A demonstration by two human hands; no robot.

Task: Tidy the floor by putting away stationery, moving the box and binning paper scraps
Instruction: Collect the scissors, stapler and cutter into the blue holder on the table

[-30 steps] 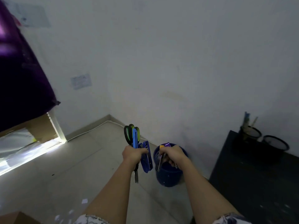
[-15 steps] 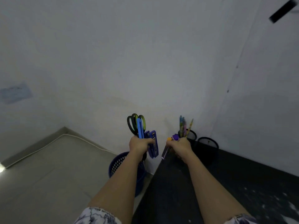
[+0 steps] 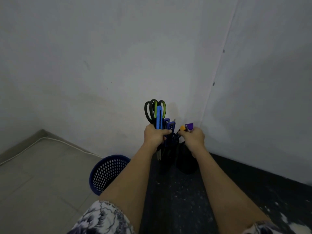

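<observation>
The left grip (image 3: 156, 136) is curled round the scissors (image 3: 154, 110), blue cutter (image 3: 159, 119) and stapler (image 3: 170, 125), held upright over the black pen cups (image 3: 185, 162) on the desk (image 3: 184, 201); the right grip (image 3: 192, 137) pinches small purple and orange pieces (image 3: 188, 127) alongside

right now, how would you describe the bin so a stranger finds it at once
Find the grey wall where it meets the floor, at the left edge of the black table. The bin stands on the floor there, beside the table. Unlike the black pots up on the table, it is blue, round and pierced all over with small holes.
</observation>
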